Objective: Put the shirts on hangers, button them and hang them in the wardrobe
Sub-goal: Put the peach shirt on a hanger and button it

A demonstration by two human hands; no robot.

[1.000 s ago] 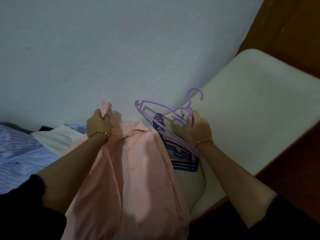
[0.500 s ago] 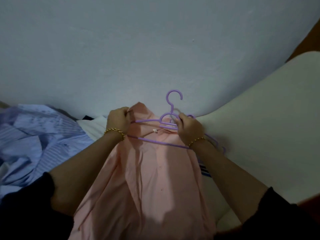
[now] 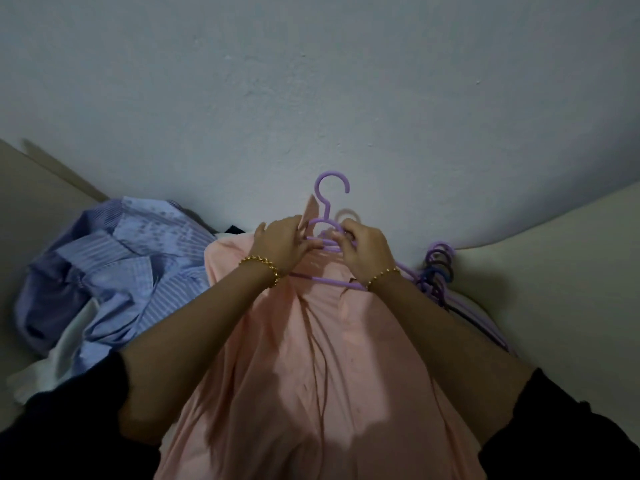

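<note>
Pink is the shirt (image 3: 311, 341) that hangs down below both hands, toward the person. The left hand (image 3: 280, 245) pinches the collar with curled fingers. The right hand (image 3: 365, 252), just beside it, grips the purple hanger (image 3: 329, 281) under its hook, and the hanger's bar lies across the top of the shirt. More hangers (image 3: 438, 268) lie heaped right of the right hand. Blue shirts (image 3: 121, 265) lie left of the left hand.

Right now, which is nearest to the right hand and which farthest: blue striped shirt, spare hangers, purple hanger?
1. purple hanger, gripped by the right hand.
2. spare hangers, just to its right.
3. blue striped shirt, far left, beyond the pink shirt.
</note>
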